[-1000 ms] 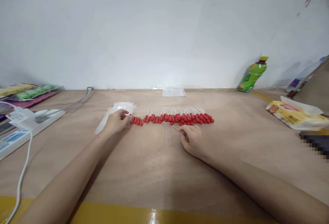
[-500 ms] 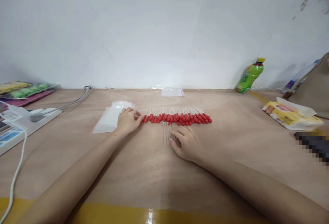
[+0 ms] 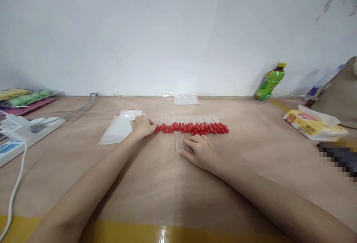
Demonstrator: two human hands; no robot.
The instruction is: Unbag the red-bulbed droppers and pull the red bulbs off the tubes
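A: What is each grip doing?

B: My left hand (image 3: pixel 142 127) is resting curled at the left end of the row of red-bulbed droppers (image 3: pixel 192 127), its fingers drawn together and touching the end bulbs; I cannot tell whether it is pinching one. My right hand (image 3: pixel 199 150) is lying flat with fingers spread, the fingertips (image 3: pixel 186 140) pressing on a small bundle of clear tubes (image 3: pixel 179 142) just in front of the row.

A: Where are the droppers lying?

B: They are lying side by side on the tan surface (image 3: pixel 167 183), bulbs toward me, glass stems pointing to the wall, between my two hands.

A: And around them?

B: A stack of clear bags (image 3: pixel 119 127) is lying just left of my left hand. Another clear packet (image 3: pixel 186 100) is sitting by the wall. A green bottle (image 3: pixel 270 81) is leaning far right, near a yellow tissue pack (image 3: pixel 315 127). A white power strip (image 3: pixel 41 126) with its cable (image 3: pixel 16 187) is lying far left.
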